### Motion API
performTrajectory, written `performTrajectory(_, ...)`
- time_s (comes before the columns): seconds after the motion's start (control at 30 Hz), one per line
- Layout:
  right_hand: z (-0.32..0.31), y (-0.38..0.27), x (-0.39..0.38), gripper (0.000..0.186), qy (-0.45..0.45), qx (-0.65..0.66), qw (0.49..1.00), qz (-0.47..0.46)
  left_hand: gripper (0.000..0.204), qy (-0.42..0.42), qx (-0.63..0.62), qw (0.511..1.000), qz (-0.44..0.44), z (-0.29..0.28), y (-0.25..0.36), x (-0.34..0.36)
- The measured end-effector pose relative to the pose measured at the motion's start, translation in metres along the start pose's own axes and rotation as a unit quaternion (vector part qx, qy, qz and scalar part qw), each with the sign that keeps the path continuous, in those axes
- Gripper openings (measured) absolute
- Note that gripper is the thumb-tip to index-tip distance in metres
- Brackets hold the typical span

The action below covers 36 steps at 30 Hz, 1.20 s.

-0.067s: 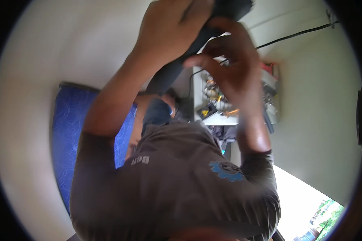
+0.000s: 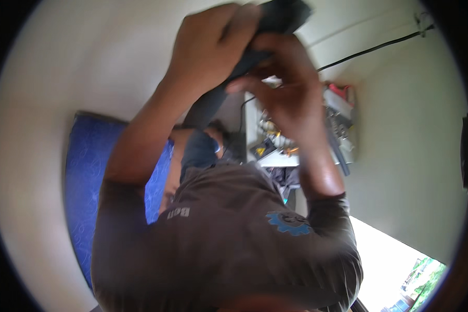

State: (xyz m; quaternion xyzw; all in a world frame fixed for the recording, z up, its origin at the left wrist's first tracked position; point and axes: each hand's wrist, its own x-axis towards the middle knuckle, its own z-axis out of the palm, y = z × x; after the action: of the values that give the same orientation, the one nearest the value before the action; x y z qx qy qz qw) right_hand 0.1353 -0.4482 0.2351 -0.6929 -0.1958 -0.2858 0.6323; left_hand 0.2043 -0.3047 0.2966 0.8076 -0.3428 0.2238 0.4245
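A long, dark black thing (image 2: 207,108), strip-like or tube-like, slants from the top of the view down toward my lap; blur hides its exact kind. My left hand (image 2: 208,44) is wrapped round its upper part, and its thick dark end sticks out beyond the knuckles. Close on the right, my right hand (image 2: 288,86) has curled fingers against the same black thing, with the thumb near its lower edge. Motion smears these fingers, and part of the black thing is hidden behind both hands.
A white table (image 2: 281,160) with small tools and parts lies beyond my right forearm, with a red item (image 2: 339,90) at its far end. A black cable (image 2: 372,52) runs along the right wall. At left is a blue patterned panel or cushion (image 2: 93,182).
Both hands and the black thing appear slightly lower and further left in the view. My right hand has closed in a little on the black thing.
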Motion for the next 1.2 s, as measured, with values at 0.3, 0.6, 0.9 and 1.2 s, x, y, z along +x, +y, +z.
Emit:
performTrajectory(0.3, 0.017, -0.006, 0.003, 0.044, -0.080, -0.083, 0.993, 0.001, 0.049, 0.046, -0.073, 0.983, -0.164, -0.007, -0.015, -0.011)
performTrajectory(0.6, 0.019, 0.002, 0.036, 0.033, -0.104, -0.110, 0.988, -0.026, 0.049, 0.075, -0.109, 0.979, -0.152, -0.004, -0.030, 0.018)
performTrajectory(0.9, 0.016, -0.016, 0.085, 0.042, -0.039, -0.214, 0.973, -0.080, 0.049, 0.041, -0.153, 0.982, -0.106, -0.030, -0.006, 0.108)
performTrajectory(1.2, -0.051, -0.037, 0.150, 0.041, 0.051, -0.139, 0.987, -0.070, 0.035, -0.142, -0.079, 0.986, 0.049, -0.029, 0.002, 0.135)
